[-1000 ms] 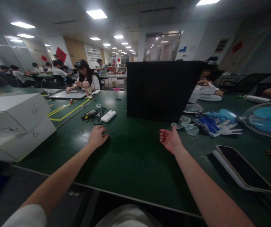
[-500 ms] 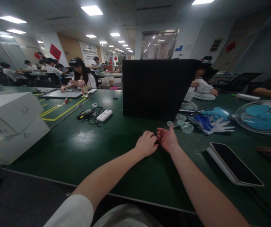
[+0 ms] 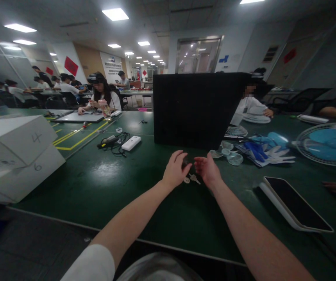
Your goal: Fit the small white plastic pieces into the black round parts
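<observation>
And there was the left hand (image 3: 175,171), fingers curled and partly open, with a small dark item (image 3: 185,161) by its fingertips; whether it gripped that, you couldn't tell! Opposite, the right hand (image 3: 208,171) was half open, fingers loosely bent, and free. Right between them, on the green surface (image 3: 144,210), lay a key (image 3: 195,179) and a small disc (image 3: 186,180), the disc just beside the left hand. Over towards the far edge stood the black box (image 3: 194,111), with clear blades (image 3: 227,153) near its right corner.
</observation>
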A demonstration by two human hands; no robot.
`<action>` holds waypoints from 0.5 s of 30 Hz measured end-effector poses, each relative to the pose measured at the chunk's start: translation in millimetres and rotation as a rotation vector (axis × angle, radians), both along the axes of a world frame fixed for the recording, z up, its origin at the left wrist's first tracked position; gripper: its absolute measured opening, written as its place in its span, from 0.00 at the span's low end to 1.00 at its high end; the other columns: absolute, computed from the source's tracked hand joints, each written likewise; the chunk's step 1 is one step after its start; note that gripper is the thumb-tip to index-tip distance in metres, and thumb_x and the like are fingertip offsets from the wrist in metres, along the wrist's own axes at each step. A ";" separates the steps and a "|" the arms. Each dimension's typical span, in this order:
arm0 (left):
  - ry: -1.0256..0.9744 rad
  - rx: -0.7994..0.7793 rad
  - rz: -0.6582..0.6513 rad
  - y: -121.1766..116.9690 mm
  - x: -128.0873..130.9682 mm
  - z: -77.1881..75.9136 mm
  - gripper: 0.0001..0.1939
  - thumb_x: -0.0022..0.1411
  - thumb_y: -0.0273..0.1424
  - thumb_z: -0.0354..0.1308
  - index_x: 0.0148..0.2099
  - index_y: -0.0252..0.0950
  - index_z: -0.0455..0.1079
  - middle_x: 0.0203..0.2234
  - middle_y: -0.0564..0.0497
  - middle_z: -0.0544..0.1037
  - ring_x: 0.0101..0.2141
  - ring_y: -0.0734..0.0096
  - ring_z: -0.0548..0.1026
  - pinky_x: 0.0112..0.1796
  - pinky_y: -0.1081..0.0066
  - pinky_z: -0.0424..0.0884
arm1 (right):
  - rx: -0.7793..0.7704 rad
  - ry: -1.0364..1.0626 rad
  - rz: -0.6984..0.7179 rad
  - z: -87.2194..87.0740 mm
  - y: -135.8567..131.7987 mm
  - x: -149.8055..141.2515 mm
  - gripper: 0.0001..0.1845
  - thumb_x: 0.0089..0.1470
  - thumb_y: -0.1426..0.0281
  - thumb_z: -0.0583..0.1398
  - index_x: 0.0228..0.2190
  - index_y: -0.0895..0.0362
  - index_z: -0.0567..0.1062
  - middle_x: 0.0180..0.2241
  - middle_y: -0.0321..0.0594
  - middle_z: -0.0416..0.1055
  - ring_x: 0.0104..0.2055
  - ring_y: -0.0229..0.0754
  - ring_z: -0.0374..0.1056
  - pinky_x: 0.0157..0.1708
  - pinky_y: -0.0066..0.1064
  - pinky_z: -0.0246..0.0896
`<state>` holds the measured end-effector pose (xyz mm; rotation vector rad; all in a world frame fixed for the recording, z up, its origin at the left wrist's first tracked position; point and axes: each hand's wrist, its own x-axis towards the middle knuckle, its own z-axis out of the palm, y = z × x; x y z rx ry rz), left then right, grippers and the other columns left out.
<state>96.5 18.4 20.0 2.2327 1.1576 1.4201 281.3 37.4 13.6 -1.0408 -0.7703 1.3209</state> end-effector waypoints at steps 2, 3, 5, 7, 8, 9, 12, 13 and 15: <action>-0.167 -0.086 0.100 6.3 -9.3 2.1 0.23 0.70 0.40 0.54 0.63 0.38 0.63 0.63 0.38 0.63 0.64 0.54 0.63 0.63 0.51 0.63 | 0.159 -0.224 0.039 2.5 -7.9 -9.3 0.15 0.51 0.56 0.69 0.34 0.54 0.81 0.32 0.42 0.78 0.32 0.42 0.71 0.29 0.31 0.66; -0.237 -0.142 0.130 9.3 -13.0 1.7 0.23 0.71 0.41 0.53 0.63 0.39 0.63 0.63 0.38 0.64 0.64 0.55 0.64 0.63 0.51 0.63 | 0.241 -0.346 0.075 4.0 -13.1 -15.1 0.16 0.45 0.61 0.73 0.36 0.53 0.81 0.36 0.42 0.78 0.37 0.45 0.72 0.34 0.34 0.69; -0.322 -0.267 0.115 13.3 -18.0 -2.3 0.23 0.73 0.42 0.49 0.64 0.40 0.62 0.62 0.38 0.65 0.62 0.56 0.66 0.61 0.53 0.66 | 0.373 -0.561 0.147 6.6 -24.5 -28.1 0.26 0.37 0.64 0.77 0.41 0.50 0.81 0.44 0.42 0.77 0.47 0.50 0.71 0.46 0.43 0.69; -0.351 -0.395 0.023 13.8 -21.2 -9.2 0.23 0.75 0.43 0.45 0.67 0.42 0.59 0.62 0.40 0.67 0.60 0.58 0.69 0.57 0.56 0.71 | 0.444 -0.687 0.162 8.1 -35.0 -40.4 0.32 0.36 0.61 0.77 0.46 0.49 0.80 0.48 0.42 0.76 0.51 0.53 0.70 0.53 0.50 0.66; -0.363 -0.456 -0.031 12.9 -23.1 -12.9 0.24 0.75 0.43 0.43 0.67 0.43 0.59 0.61 0.41 0.69 0.59 0.59 0.71 0.55 0.57 0.73 | 0.461 -0.715 0.156 8.2 -39.1 -45.5 0.33 0.38 0.59 0.76 0.48 0.48 0.79 0.49 0.43 0.75 0.51 0.54 0.70 0.54 0.53 0.65; -0.382 -0.510 -0.084 11.4 -25.7 -16.3 0.24 0.76 0.43 0.41 0.68 0.44 0.59 0.61 0.41 0.70 0.58 0.60 0.72 0.54 0.58 0.74 | 0.470 -0.727 0.144 8.2 -42.3 -49.6 0.32 0.39 0.59 0.75 0.49 0.48 0.79 0.49 0.43 0.75 0.51 0.54 0.70 0.55 0.54 0.65; -0.436 -0.605 -0.242 5.5 -41.6 -21.7 0.22 0.75 0.42 0.45 0.66 0.44 0.62 0.61 0.42 0.71 0.57 0.59 0.73 0.53 0.58 0.75 | 0.498 -0.776 0.140 8.5 -46.8 -55.0 0.29 0.45 0.60 0.73 0.50 0.47 0.78 0.48 0.43 0.76 0.49 0.54 0.71 0.54 0.55 0.65; -0.421 -0.606 -0.290 3.3 -49.9 -21.3 0.23 0.72 0.40 0.51 0.66 0.44 0.63 0.61 0.42 0.71 0.58 0.59 0.73 0.54 0.57 0.74 | 0.519 -0.809 0.151 9.1 -47.2 -55.0 0.28 0.47 0.61 0.72 0.51 0.46 0.78 0.48 0.43 0.76 0.49 0.54 0.71 0.53 0.55 0.65; -0.329 -0.559 -0.341 -1.1 -69.5 -18.0 0.28 0.65 0.35 0.62 0.66 0.43 0.64 0.61 0.42 0.70 0.59 0.57 0.72 0.56 0.56 0.72 | 0.579 -0.884 0.179 11.2 -47.5 -53.7 0.25 0.49 0.64 0.70 0.51 0.46 0.78 0.48 0.43 0.76 0.50 0.54 0.71 0.54 0.56 0.64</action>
